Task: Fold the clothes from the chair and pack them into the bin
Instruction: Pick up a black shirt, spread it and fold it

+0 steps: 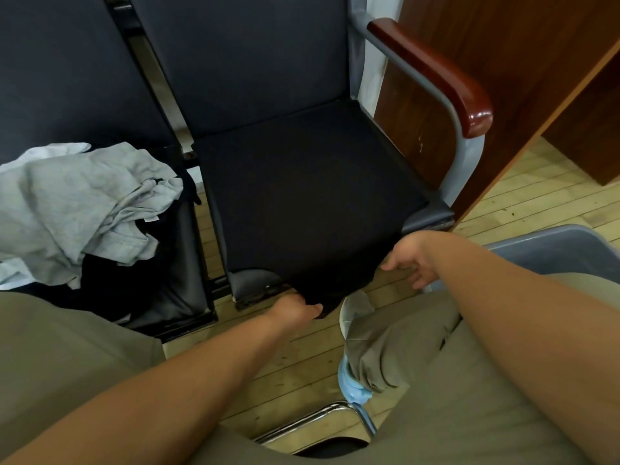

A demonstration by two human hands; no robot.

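- Head view shows the black garment (308,196) spread flat on the seat of the right-hand chair (463,95), its near edge hanging over the seat's front lip.
- Left hand (295,310) pinches the hanging near edge, fingers curled round the cloth.
- Right hand (411,260) sits at the garment's near-right corner with fingers loosely spread. Whether it touches the cloth I cannot tell.
- Risk: with one hand gripping, a pull would likely drag the cloth askew and bunch it, spoiling the flat lay needed for a clean fold.
- Risk: the overhang could slide off the seat onto the wooden floor (523,196) if tugged nearward.
- Risk: black cloth on a dark seat hides the edges, so a fold line may be misjudged.
- Long axis seems to run far to near along the seat. Which end is collar or hem cannot be told.
- Grey bin (550,243) stands near right. More clothes (77,209) lie heaped on the left seat.
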